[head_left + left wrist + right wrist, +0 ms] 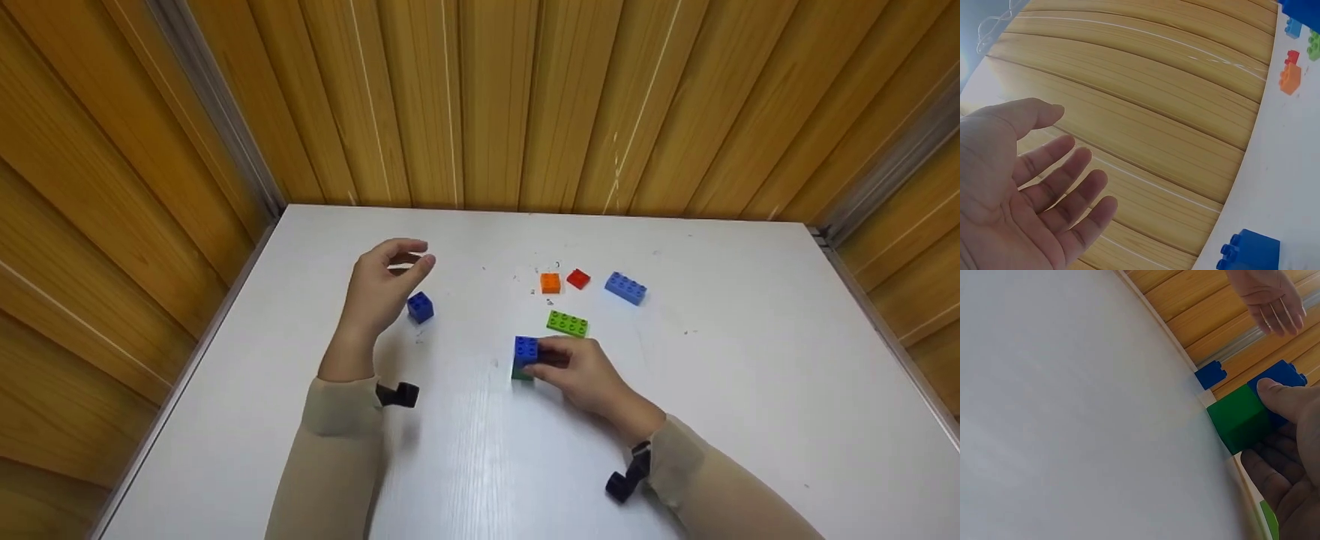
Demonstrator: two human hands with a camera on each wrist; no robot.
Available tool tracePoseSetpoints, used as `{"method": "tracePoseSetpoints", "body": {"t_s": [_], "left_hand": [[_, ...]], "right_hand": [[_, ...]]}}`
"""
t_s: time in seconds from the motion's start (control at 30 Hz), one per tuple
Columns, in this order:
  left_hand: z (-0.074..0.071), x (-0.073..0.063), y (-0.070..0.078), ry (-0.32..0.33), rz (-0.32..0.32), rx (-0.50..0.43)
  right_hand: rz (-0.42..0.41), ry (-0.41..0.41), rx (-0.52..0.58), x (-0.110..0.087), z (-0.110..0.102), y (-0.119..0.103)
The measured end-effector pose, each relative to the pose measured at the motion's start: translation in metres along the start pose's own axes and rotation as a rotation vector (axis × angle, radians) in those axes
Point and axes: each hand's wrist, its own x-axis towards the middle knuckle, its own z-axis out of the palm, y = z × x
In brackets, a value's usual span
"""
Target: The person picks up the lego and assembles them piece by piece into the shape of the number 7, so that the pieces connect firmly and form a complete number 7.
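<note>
My right hand [581, 371] pinches a blue block [526, 349] between thumb and fingers. Directly under it is a green block [1239, 417], and the two form a small stack on the white table. In the right wrist view the thumb presses the blue block's side, while the other fingers curl behind the stack. Raised above the table at the left, my left hand [377, 289] holds nothing, its fingers loosely bent and apart from the thumb. A second blue block [421, 307] sits on the table just beside and below that hand.
Beyond the right hand lies a light green eight-stud brick [568, 323]. Farther back are an orange brick [550, 283], a small red brick [578, 279] and a lighter blue long brick [626, 288]. Wood-patterned panels [495, 105] enclose the white table [247, 330] at the back and sides.
</note>
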Motion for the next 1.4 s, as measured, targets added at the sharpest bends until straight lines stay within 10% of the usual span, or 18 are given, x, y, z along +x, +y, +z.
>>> {"method": "tracePoseSetpoints", "body": {"t_s": [0.6, 1.4], "left_hand": [[0.004, 0.022, -0.067, -0.176, -0.280, 0.085], [0.002, 0.021, -0.092, -0.241, -0.293, 0.147]], "right_hand": [[0.029, 0.003, -0.002, 0.002, -0.001, -0.002], [0.035, 0.000, 0.042, 0.001, 0.000, 0.001]]}}
